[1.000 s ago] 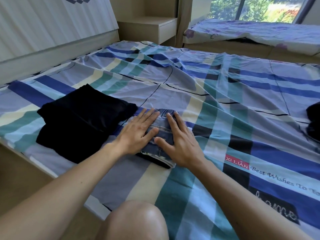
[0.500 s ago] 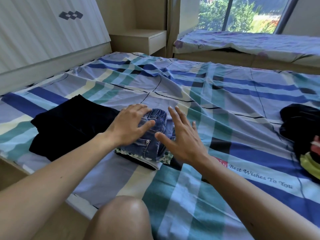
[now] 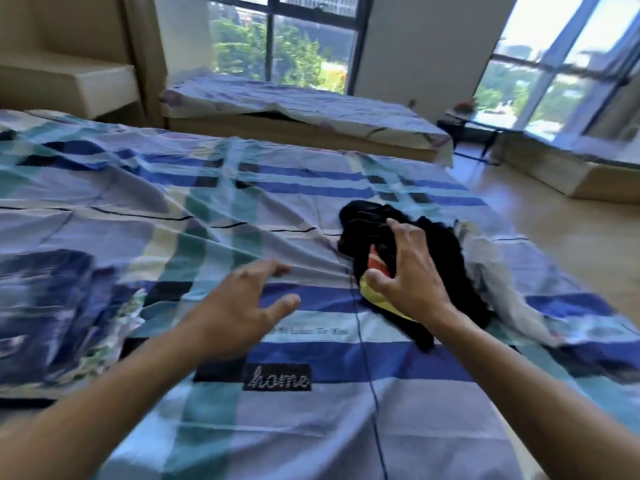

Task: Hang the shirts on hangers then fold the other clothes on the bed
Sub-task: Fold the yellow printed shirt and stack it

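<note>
Head: plaid bedsheet [image 3: 242, 202], seemingly wooden floor [image 3: 571, 244].

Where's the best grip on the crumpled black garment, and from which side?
Grip the bunched near-left edge by the red-and-yellow print, from above on the near side, where the right hand is. The black garment is a crumpled heap with no flat hem showing; a pale garment lies along its right side, so coming from there could catch both.

Crumpled black garment [image 3: 440, 251] — red-yellow print — on plaid bed [image 3: 242, 209]
</note>
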Demonstrator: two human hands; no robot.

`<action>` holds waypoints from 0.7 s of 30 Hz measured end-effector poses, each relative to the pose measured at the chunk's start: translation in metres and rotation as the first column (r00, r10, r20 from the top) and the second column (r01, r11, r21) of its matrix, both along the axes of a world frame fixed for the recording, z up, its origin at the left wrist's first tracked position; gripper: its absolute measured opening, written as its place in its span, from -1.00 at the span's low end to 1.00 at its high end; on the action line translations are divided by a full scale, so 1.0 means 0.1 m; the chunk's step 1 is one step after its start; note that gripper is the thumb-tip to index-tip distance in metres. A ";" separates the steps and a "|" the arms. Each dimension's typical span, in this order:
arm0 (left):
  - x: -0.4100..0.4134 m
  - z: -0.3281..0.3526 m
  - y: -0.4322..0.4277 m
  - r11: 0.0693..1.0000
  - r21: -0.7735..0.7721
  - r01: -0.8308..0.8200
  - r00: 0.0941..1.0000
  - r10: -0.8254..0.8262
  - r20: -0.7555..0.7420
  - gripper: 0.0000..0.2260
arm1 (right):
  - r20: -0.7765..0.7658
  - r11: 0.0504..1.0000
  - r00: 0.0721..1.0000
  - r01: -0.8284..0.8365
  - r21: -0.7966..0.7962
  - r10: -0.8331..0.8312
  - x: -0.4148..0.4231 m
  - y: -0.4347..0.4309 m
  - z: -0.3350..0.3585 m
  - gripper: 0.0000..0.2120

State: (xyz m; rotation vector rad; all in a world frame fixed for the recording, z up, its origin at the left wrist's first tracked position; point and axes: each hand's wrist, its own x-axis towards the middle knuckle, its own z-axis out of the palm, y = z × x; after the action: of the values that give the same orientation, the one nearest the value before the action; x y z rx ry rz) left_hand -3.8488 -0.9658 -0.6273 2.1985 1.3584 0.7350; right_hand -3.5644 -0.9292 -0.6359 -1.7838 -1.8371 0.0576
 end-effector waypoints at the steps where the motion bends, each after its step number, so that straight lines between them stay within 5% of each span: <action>1: 0.12 -0.07 -0.02 0.999 -0.032 0.036 0.999 -0.037 -0.024 -0.40 | 0.012 0.996 0.996 0.090 -0.021 -0.090 0.22 0.02 -0.05 -0.11; 8: 0.44 -0.31 -0.11 0.994 -0.069 0.090 0.991 -0.097 -0.092 -0.23 | 0.154 0.810 0.810 0.581 -0.079 -0.566 1.49 0.11 -0.35 0.00; 11: 0.45 -0.37 -0.10 0.994 -0.066 0.088 0.988 -0.095 -0.124 -0.32 | -0.010 0.760 0.774 0.619 -0.198 -0.633 1.89 0.14 -0.47 -0.04; 15: 0.46 -0.49 -0.04 0.989 -0.109 0.097 0.986 -0.110 -0.124 -0.20 | -0.173 0.815 0.796 0.571 -0.099 -0.580 2.01 0.15 -0.49 -0.60; 21: 0.51 -0.48 -0.04 0.990 -0.090 0.110 0.988 -0.119 -0.101 -0.14 | -0.466 0.911 0.851 0.364 0.192 -0.242 1.57 0.05 0.05 -0.94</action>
State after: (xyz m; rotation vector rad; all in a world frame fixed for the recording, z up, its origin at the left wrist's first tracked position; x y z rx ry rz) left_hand -3.7975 -0.9696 -0.6757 2.2552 1.2763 0.5159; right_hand -3.4072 -0.9239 -0.6314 -1.6794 -1.1692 0.0667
